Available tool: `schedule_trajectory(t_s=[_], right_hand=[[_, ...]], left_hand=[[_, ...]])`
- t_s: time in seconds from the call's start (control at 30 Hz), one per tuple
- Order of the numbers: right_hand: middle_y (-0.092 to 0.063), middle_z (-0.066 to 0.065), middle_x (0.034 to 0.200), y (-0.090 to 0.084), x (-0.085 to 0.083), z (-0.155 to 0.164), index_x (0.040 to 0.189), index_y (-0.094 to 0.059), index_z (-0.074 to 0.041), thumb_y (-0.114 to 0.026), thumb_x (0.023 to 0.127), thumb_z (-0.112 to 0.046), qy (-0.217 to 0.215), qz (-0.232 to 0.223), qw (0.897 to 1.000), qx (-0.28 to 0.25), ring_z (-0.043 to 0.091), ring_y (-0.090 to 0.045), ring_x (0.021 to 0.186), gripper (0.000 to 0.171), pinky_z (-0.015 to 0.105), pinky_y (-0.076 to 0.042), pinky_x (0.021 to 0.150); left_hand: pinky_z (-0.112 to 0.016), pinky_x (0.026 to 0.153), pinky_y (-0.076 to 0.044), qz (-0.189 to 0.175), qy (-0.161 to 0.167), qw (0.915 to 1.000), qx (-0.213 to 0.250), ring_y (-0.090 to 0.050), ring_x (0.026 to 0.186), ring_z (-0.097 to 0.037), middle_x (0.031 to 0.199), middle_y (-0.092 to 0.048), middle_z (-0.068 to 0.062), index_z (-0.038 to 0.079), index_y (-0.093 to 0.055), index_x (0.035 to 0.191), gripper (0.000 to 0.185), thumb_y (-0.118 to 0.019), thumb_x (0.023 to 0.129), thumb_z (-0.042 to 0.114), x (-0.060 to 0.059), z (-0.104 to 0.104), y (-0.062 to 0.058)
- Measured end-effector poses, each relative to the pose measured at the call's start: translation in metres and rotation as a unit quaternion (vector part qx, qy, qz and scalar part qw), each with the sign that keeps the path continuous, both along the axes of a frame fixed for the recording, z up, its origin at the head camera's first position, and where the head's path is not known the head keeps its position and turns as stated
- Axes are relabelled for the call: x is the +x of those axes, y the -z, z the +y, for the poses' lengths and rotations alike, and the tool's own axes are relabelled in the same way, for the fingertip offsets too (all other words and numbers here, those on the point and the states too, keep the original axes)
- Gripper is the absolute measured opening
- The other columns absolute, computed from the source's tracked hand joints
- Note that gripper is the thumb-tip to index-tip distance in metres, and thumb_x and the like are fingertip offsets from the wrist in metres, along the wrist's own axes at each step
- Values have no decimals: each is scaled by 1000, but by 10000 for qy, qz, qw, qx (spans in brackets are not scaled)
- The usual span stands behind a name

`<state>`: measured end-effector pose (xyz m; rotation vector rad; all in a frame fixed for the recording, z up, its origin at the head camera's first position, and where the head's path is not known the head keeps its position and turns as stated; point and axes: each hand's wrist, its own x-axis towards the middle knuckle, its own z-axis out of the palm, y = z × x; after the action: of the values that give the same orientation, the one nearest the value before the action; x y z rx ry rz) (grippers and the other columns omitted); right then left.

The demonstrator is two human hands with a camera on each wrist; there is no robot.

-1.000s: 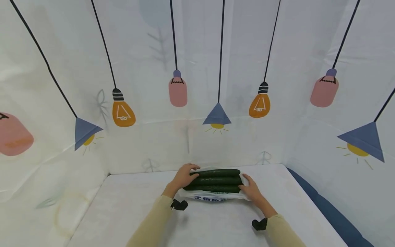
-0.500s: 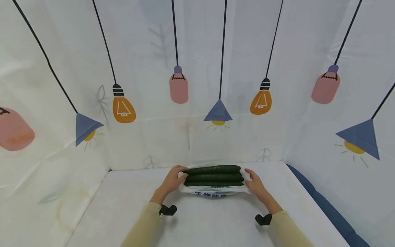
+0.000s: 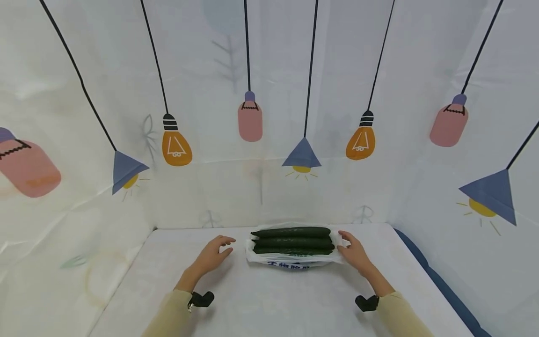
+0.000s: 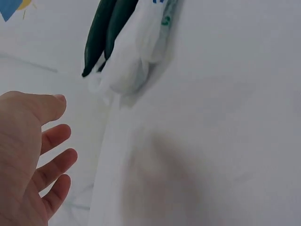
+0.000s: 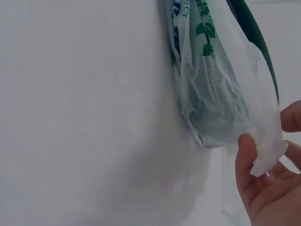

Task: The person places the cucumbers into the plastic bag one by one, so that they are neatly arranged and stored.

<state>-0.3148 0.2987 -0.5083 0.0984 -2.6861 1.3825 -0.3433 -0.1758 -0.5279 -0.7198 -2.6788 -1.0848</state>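
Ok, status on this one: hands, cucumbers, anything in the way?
Left hand open, clear of the bag. Right hand pinching the plastic bag edge. Three cucumbers lying on the bag. Nothing in the way.

Cut off and unreadable
The plastic bag and cucumbers run past both wrist views' top edges; the bag's blue print is too small to read

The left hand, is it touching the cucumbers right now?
Apart. In the head view the left hand lies open, with bare table between its fingers and the cucumbers; the left wrist view shows that gap too.
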Motion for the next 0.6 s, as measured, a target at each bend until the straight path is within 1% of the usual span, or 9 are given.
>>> schedule_trajectory(t_s=[0.13, 0.2, 0.3, 0.4, 0.43, 0.6], right_hand=[[-34, 21, 132, -8, 7, 6, 133, -34, -2, -51, 88, -12, -113, -154, 9998, 111, 36, -44, 107, 49, 47, -39, 84], [-34, 19, 133, -12, 10, 10, 132, -34, -2, -51, 88, -14, -148, -280, 9994, 141, 36, -44, 108, 49, 45, -41, 83], [-32, 20, 133, -17, 15, 17, 133, -33, -1, -50, 89, -15, -207, -395, 9987, 243, 38, -43, 108, 49, 44, -43, 80], [-31, 22, 133, -21, 20, 23, 132, -33, 0, -51, 89, -17, -272, -448, 9980, 360, 41, -40, 111, 50, 44, -43, 80], [-31, 23, 133, -22, 21, 25, 132, -33, 1, -52, 89, -17, -321, -455, 9977, 400, 41, -40, 111, 50, 44, -43, 80], [-33, 26, 131, -31, 31, 34, 131, -35, 0, -55, 88, -20, -601, -473, 9961, 447, 40, -46, 107, 52, 44, -44, 78]], left_hand=[[-38, 71, -41, -175, -157, 9995, -205, -52, 92, -24, 104, -56, -4, 17, -58, 113, 28, -60, 85, 19, 11, -21, 4], [-38, 71, -41, -227, -244, 9989, -325, -52, 91, -22, 102, -56, -3, 15, -58, 114, 30, -60, 85, 19, 16, -34, 5], [-39, 73, -41, -242, -365, 9979, -468, -52, 92, -21, 103, -56, -2, 15, -57, 116, 31, -60, 85, 19, 23, -53, 6], [-40, 74, -41, -179, -511, 9963, -673, -53, 92, -20, 104, -56, 0, 16, -57, 116, 32, -60, 85, 19, 30, -73, 7], [-40, 74, -41, -209, -544, 9957, -725, -53, 92, -20, 104, -57, 0, 15, -57, 116, 32, -60, 85, 19, 33, -80, 6], [-41, 74, -42, -142, -725, 9909, -1121, -54, 90, -22, 107, -57, -3, 16, -56, 117, 34, -62, 83, 20, 45, -109, 4]])
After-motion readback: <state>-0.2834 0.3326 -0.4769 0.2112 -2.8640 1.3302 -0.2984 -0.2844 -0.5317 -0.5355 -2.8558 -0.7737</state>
